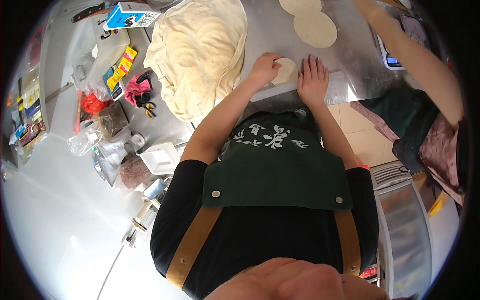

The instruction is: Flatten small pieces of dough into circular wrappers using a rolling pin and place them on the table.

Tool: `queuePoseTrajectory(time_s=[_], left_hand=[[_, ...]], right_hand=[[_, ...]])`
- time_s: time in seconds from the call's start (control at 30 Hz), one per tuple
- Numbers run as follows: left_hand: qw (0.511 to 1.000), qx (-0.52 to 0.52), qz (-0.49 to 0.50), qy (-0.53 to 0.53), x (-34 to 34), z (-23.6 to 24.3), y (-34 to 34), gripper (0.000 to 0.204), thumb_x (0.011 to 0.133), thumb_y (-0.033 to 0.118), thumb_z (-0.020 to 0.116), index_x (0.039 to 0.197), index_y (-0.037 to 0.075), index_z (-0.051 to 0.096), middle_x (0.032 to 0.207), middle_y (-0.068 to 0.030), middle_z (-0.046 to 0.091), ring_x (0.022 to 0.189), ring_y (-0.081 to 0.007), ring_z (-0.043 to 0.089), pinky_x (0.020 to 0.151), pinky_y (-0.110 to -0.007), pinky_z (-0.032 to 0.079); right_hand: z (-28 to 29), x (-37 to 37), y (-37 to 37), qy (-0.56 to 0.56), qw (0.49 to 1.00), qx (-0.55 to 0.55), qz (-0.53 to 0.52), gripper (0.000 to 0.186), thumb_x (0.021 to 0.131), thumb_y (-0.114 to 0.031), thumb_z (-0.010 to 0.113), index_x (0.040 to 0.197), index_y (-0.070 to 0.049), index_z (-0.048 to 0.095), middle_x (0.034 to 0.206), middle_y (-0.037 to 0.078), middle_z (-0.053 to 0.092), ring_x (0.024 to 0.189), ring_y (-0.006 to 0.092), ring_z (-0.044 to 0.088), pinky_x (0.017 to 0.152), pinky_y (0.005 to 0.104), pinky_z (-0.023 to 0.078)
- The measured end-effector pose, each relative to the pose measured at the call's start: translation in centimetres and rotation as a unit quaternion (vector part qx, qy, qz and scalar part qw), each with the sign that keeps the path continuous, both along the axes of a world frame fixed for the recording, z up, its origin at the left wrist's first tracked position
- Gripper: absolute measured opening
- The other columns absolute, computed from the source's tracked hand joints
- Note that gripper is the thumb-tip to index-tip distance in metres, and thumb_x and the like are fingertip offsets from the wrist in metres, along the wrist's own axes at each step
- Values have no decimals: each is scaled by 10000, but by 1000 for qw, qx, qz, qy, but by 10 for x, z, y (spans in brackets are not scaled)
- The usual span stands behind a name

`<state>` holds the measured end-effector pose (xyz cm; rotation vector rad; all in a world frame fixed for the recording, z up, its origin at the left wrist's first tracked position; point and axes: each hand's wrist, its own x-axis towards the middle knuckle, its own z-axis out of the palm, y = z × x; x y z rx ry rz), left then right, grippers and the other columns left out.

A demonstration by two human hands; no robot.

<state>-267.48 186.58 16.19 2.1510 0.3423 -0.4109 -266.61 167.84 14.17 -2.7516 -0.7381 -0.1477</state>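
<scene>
**Light, Even Touch Keeps a Circle True**

A broad, folded mound of dough (197, 57) spreads to the worker's left, while flat pale rounds (315, 30), meeting edge to edge, lie farther out. Smaller than these, a dough disc (286, 72) lies near the worker's body, between the left hand (265, 68) and the right hand (314, 82). The right fingers stretch out flat, gripping nothing, at the disc's right rim. The left fingers curl at the opposite rim; whether they pinch the dough cannot be told from this overhead view. Good work here likely calls for matched pressure from both sides, the disc kept flat and turned a little between presses. A harder pull from one hand could draw it into an oval or thin one edge.

The counter (267, 32) beneath is bare, shiny metal. Past its near edge, at the worker's right, stand a cabinet with a cloudy front (407, 225) and a strip of pale tiled floor (350, 122). A co-worker's forearm (415, 55) crosses the upper right, close to a digital scale (392, 61). Across the left side sit a blue-and-white carton (127, 19), a white tray (161, 159) and, smallest, yellow-handled scissors (149, 107).
</scene>
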Motion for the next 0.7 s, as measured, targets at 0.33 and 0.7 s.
queuePoseTrajectory(time_s=[0.33,0.7], left_hand=[[980,147,-133,-18,4,18,-9,212,758,121,553,951,37,575,981,-152,591,914,-327,558,770,-407,449],[992,117,-53,-6,-21,8,3,245,750,122,584,979,36,585,962,-173,574,898,-358,547,768,-411,438]], right_hand=[[12,3,-11,45,997,17,54,608,753,-330,595,1255,-48,399,1350,154,350,1240,318,334,1017,508,233],[33,0,-52,116,975,27,187,364,657,-190,690,990,-146,550,1162,78,457,1166,267,399,1017,466,267]])
